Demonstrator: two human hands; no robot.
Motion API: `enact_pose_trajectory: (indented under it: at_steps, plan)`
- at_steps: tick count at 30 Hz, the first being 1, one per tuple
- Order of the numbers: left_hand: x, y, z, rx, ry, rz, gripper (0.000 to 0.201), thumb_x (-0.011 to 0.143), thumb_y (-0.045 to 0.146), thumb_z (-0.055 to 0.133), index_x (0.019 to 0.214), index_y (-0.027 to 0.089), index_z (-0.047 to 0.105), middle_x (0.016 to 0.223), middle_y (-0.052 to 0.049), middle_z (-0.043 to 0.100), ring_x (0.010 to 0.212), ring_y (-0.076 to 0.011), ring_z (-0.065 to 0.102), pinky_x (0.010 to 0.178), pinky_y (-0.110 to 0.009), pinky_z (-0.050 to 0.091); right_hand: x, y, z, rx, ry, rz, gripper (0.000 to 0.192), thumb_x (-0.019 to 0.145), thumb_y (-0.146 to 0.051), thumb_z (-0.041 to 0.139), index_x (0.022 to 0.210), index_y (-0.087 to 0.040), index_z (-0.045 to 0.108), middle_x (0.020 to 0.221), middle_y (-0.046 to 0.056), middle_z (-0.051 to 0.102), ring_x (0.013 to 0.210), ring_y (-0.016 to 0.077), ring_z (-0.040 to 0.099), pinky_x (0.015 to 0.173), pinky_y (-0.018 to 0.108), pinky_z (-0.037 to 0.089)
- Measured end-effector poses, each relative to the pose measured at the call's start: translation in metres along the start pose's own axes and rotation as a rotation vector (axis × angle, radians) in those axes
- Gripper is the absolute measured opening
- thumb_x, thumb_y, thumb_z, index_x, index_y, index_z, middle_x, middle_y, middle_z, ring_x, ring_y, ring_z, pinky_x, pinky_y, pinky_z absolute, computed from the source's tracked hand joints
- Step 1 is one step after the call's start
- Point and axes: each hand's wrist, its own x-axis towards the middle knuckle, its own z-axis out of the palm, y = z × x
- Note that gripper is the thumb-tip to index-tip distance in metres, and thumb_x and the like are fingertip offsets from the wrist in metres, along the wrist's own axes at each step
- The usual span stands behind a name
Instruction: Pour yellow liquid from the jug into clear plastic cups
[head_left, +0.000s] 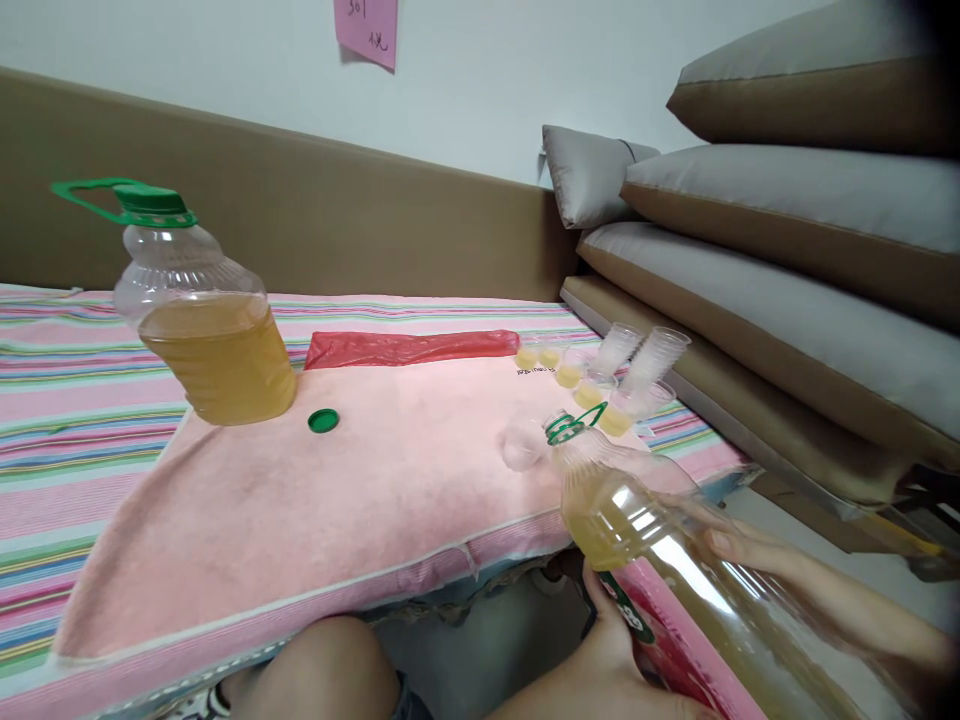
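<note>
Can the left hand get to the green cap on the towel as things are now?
Probably not at once: the left hand is under the tilted bottle, supporting it with the right hand. The cap lies uncovered on the towel, nothing blocking it.

A towel (315, 510) lies on the bed (67, 420). At its far left corner stands a capped jug (206, 330). Just right of the jug, a loose cap (323, 420) lies on the towel. Behind the cap, a bag (409, 347) lies along the towel's far edge. Right of the bag, filled cups (570, 375) are grouped at the far right corner, with stacked cups (656, 360) lying tilted beside them. One cup (523, 445) stands alone nearer the front. A tilted bottle (652, 540), held from below by the left hand (622, 650) and from the right by the right hand (750, 550), points its mouth over that cup. Cushions (787, 250) are piled to the right of the bed.
</note>
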Motion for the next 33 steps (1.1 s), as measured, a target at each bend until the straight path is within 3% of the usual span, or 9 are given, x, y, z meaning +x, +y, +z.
enact_pose_trajectory:
  at_steps: [7, 10, 14, 21, 27, 33]
  plan:
    - [0.0, 0.006, 0.002, -0.057, 0.054, -0.047, 0.132, 0.05, 0.01, 0.093, 0.15, 0.027, 0.009, 0.145, -0.013, 0.051, 0.138, -0.0348, 0.042, 0.117, -0.061, 0.026, 0.002, -0.013, 0.005, -0.032, -0.019, 0.02, 0.062, 0.074, -0.061, 0.064, 0.129, -0.033, 0.064, 0.149, 0.003, 0.051, 0.141, 0.0393, 0.037, 0.115, 0.056, 0.032]
    - [-0.002, 0.0, -0.005, -0.056, 0.074, -0.104, 0.127, 0.047, 0.007, 0.093, 0.146, 0.025, 0.016, 0.138, -0.011, 0.058, 0.134, -0.0353, 0.047, 0.116, -0.064, 0.027, 0.002, -0.014, 0.005, -0.028, -0.03, 0.011, 0.06, 0.074, -0.059, 0.065, 0.129, -0.033, 0.065, 0.146, 0.003, 0.055, 0.139, 0.0378, 0.041, 0.115, 0.053, 0.033]
    - [-0.004, -0.013, -0.014, -0.056, 0.112, -0.127, 0.131, 0.042, 0.003, 0.093, 0.144, 0.027, 0.015, 0.135, -0.009, 0.06, 0.129, -0.0361, 0.052, 0.113, -0.066, 0.03, 0.001, -0.015, 0.004, -0.024, -0.044, -0.009, 0.055, 0.076, -0.057, 0.066, 0.125, -0.034, 0.067, 0.141, 0.002, 0.059, 0.138, 0.0357, 0.043, 0.116, 0.05, 0.033]
    - [0.0, -0.007, -0.006, -0.05, 0.087, -0.062, 0.126, 0.047, 0.009, 0.093, 0.144, 0.027, 0.015, 0.131, -0.007, 0.062, 0.132, -0.0345, 0.05, 0.115, -0.062, 0.03, 0.005, -0.016, 0.002, -0.049, -0.025, -0.008, 0.047, 0.074, -0.057, 0.067, 0.116, -0.035, 0.073, 0.14, 0.0, 0.06, 0.141, 0.0331, 0.039, 0.119, 0.046, 0.025]
    - [0.0, 0.002, 0.002, -0.005, 0.063, 0.002, 0.122, 0.056, 0.018, 0.092, 0.146, 0.026, 0.011, 0.139, -0.013, 0.056, 0.131, -0.0344, 0.052, 0.113, -0.062, 0.033, 0.004, -0.016, 0.002, -0.006, -0.071, 0.042, 0.052, 0.077, -0.057, 0.064, 0.124, -0.033, 0.068, 0.136, 0.003, 0.063, 0.137, 0.0352, 0.044, 0.115, 0.052, 0.034]
    - [-0.001, 0.0, 0.002, 0.04, 0.078, 0.006, 0.117, 0.061, 0.024, 0.09, 0.146, 0.024, 0.009, 0.138, -0.016, 0.057, 0.127, -0.0339, 0.056, 0.11, -0.064, 0.034, 0.005, -0.016, 0.001, 0.001, -0.096, 0.009, 0.052, 0.081, -0.053, 0.062, 0.129, -0.032, 0.064, 0.137, 0.002, 0.063, 0.147, 0.0279, 0.027, 0.121, 0.046, 0.02]
